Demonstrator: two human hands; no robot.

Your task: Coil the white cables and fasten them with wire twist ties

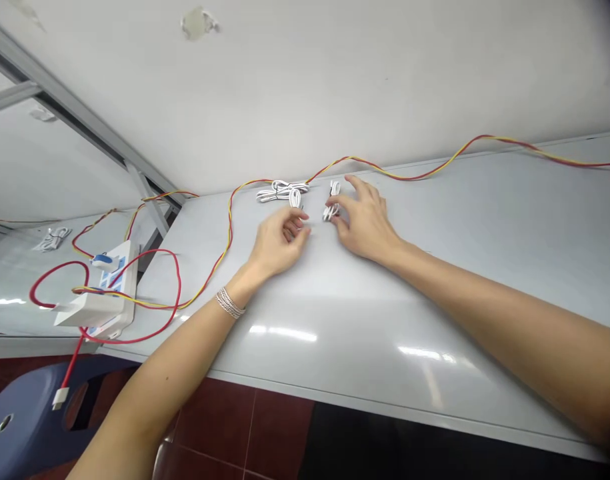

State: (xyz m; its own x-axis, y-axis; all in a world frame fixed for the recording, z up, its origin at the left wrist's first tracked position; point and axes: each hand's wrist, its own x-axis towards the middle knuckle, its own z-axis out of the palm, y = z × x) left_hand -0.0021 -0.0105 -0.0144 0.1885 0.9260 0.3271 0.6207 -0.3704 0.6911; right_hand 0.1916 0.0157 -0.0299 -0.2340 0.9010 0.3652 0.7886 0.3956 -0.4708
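My left hand (pixel 281 243) is curled at the lower end of a small white cable bundle (pixel 295 198), which partly hides behind my index finger. Thumb and fingertips stand slightly apart, and how firmly they grip is hard to see. To the right, my right hand (pixel 367 219) has its thumb and fingers around another white cable bundle (pixel 334 189), bound with a dark tie and lying upright on the grey tabletop (pixel 385 293). Just behind my left hand lies a larger coiled white cable (pixel 271 194), also tied in the middle.
A twisted red-and-yellow wire (pixel 409 178) runs along the wall edge. At left, a white power strip (pixel 127 293) holds a white adapter (pixel 89 310) and a looped red cable (pixel 179 280). Another white coil (pixel 52 239) lies farther left, and a blue chair (pixel 25 413) stands below.
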